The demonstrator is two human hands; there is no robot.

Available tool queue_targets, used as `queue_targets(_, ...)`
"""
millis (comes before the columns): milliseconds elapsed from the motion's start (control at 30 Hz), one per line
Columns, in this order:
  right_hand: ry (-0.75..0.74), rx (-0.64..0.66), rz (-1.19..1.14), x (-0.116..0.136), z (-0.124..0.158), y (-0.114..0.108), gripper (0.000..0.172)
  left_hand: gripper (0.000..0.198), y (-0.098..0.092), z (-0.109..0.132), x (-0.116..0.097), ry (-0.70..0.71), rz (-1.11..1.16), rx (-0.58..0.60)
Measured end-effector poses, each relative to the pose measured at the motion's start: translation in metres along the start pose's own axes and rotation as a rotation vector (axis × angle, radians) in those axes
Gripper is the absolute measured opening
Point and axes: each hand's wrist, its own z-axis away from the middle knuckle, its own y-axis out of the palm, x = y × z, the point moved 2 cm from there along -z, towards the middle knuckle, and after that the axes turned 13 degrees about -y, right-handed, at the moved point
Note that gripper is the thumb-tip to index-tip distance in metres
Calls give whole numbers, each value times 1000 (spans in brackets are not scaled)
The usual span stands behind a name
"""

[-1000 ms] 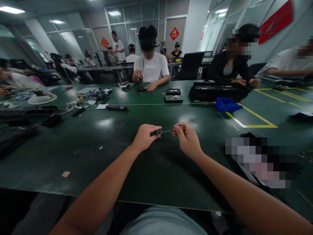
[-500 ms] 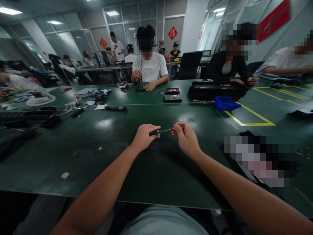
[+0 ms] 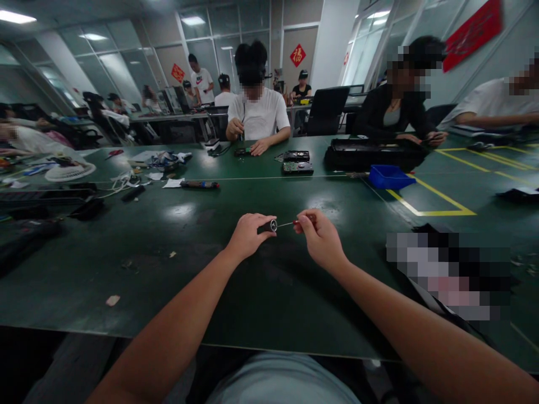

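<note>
Black cylinder [image 3: 272, 226] gripped, left hand [image 3: 248, 235] | thin screwdriver [image 3: 288, 224] pinched, right hand [image 3: 320, 238]

My left hand [image 3: 248, 235] grips a small black cylinder [image 3: 270, 226], its silver end turned toward my right hand [image 3: 322, 241]. My right hand pinches a thin screwdriver [image 3: 290, 223], whose tip meets that end. Both are over the green table [image 3: 168, 292]. At 12 o'clock a person in a white shirt [image 3: 261, 115] sits across from me. Toward 1 o'clock lie two dark flat devices [image 3: 298, 163]. At 2 o'clock a blue bin [image 3: 388, 177] sits just beside a long black case [image 3: 374, 154]. At 10 o'clock lie white cables [image 3: 126, 180].
</note>
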Motion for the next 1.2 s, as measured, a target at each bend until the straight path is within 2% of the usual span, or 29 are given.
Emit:
queue_targets(367, 91, -36, -79, -6, 0, 2, 25, 39, 0, 1, -5, -14, -6, 24)
queue_targets(667, -24, -81, 120, 10, 0, -9, 23, 40, 3, 1, -3, -54, 40, 84)
queue_targets(800, -70, -86, 112, 14, 1, -10, 21, 40, 4, 1, -1, -61, 42, 85)
queue_targets(933, -75, -75, 62, 12, 2, -9, 20, 40, 5, 2, -1, -57, 40, 97)
queue_targets(1200, -66, -32, 201, 14, -2, -10, 21, 41, 5, 2, 1, -71, 19, 91)
